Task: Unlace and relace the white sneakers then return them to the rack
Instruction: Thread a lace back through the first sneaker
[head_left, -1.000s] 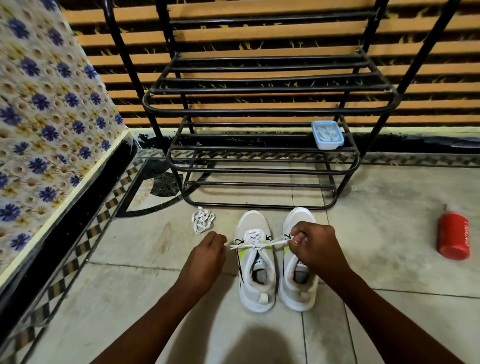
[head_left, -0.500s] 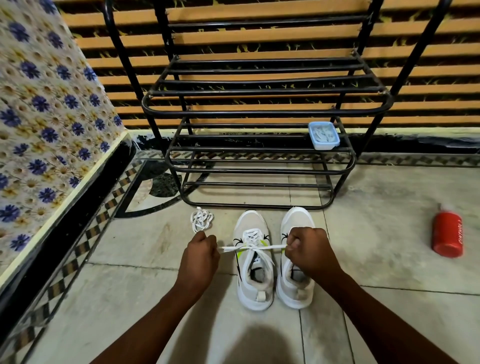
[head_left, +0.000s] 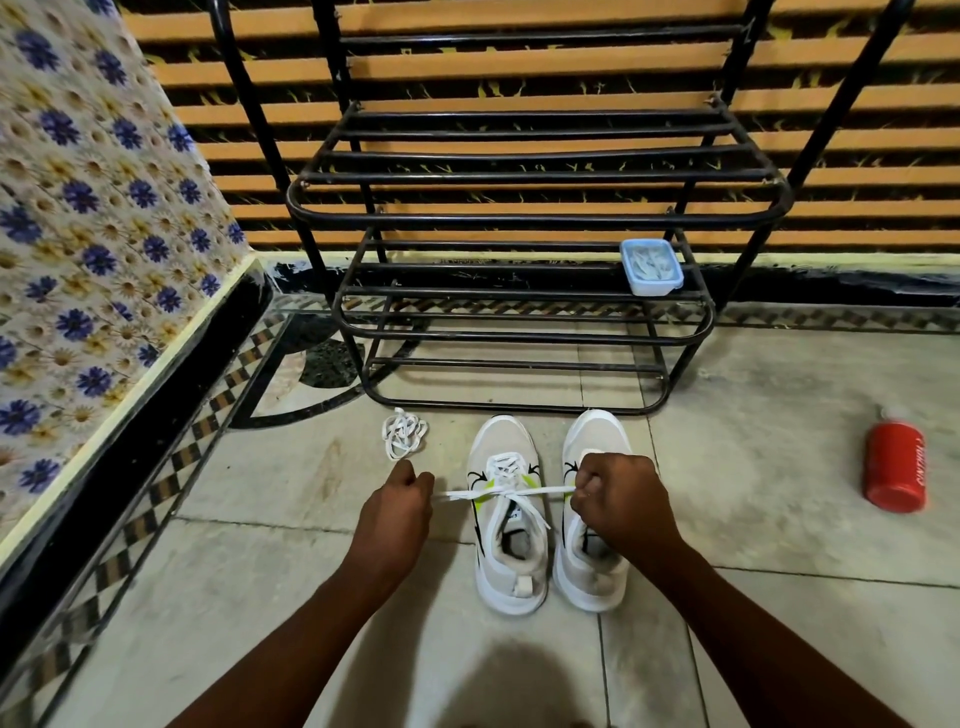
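Note:
Two white sneakers stand side by side on the floor tiles, toes toward the black metal rack (head_left: 524, 332). The left sneaker (head_left: 506, 519) carries a white lace (head_left: 511, 491) stretched sideways across its tongue. My left hand (head_left: 400, 512) pinches the lace's left end. My right hand (head_left: 618, 501) grips the lace's right end, held over the right sneaker (head_left: 592, 525), which shows no lace. A second loose white lace (head_left: 404, 432) lies bunched on the floor to the left of the sneakers.
A blue plastic box (head_left: 650, 266) sits on the rack's middle shelf at the right. A red bottle (head_left: 894, 465) lies on the floor at the right. A flower-patterned wall (head_left: 88, 234) with a black base runs along the left.
My left hand has moved from an empty pose to pinching the lace's left end. Both hands have pulled the lace taut sideways across the left sneaker.

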